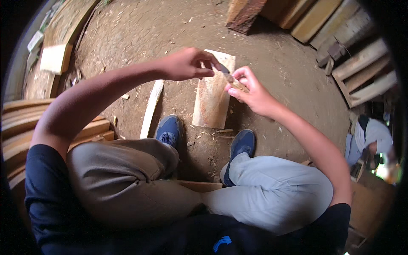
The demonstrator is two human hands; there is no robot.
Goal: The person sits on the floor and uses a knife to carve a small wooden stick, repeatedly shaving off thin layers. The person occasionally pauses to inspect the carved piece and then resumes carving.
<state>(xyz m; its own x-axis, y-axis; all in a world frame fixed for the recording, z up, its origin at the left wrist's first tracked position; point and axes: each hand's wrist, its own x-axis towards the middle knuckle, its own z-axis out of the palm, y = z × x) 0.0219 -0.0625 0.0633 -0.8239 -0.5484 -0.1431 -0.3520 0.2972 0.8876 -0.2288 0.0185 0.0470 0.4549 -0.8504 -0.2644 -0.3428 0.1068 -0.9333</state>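
My right hand (253, 93) is closed round the pale wooden handle of a small hand tool with a dark metal blade (225, 68); its exact kind is unclear. The blade points up and left toward my left hand (191, 63). The left fingers are bent and partly apart, with the fingertips close to the blade; whether they touch it I cannot tell. Below both hands, a light wooden board (211, 102) lies on the dirt floor just ahead of my feet, its far part partly covered by my hands.
A narrow wood strip (151, 109) lies left of the board, among scattered shavings. Stacked planks (95, 127) stand by my left side. Thick timbers (318, 19) and a wooden frame (365, 72) line the far right. Another person (376, 136) is at the right edge.
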